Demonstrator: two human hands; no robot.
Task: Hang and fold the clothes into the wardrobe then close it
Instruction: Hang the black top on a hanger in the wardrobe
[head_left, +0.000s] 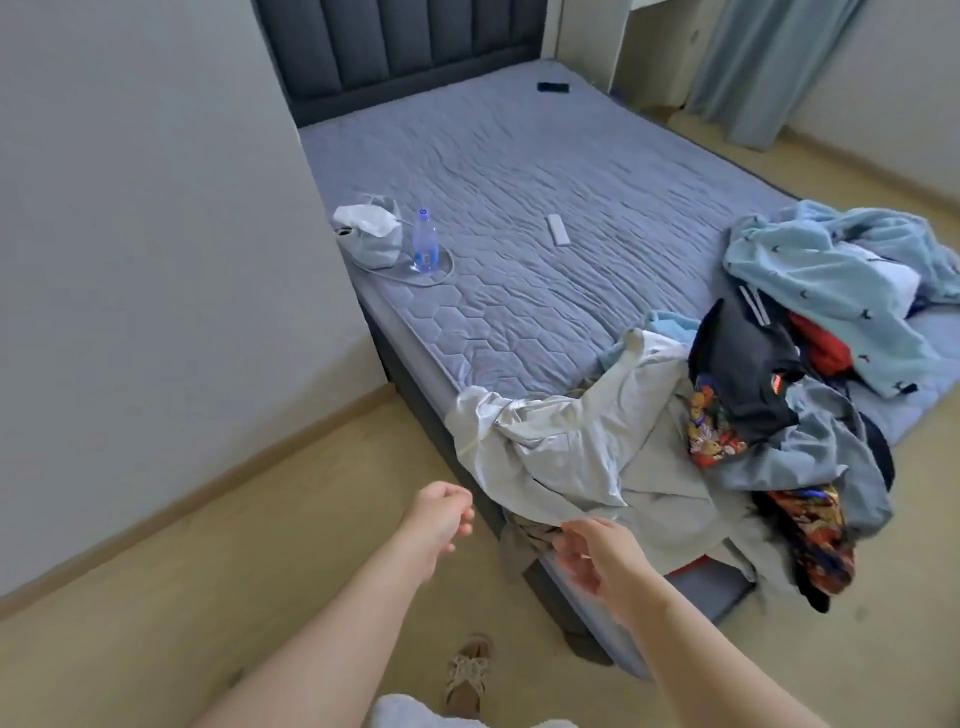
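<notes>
— On the bed (519, 156)?
— Bottle (425, 241), white bag (371, 236), remote (557, 230). Sandal (467, 670) down on the floor.
— Clothes (753, 415)?
— Heaped on the near corner, pale shirt (545, 452) spilling over the edge.
— Hands?
— Left hand (441, 519) loosely curled, holding nothing. Right hand (597, 556) just beside the shirt's hem, fingers apart.

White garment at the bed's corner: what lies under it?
A brown cloth pokes out below the hem of the white garment, over the mattress corner. How far it runs, and anything else beneath, is covered.
</notes>
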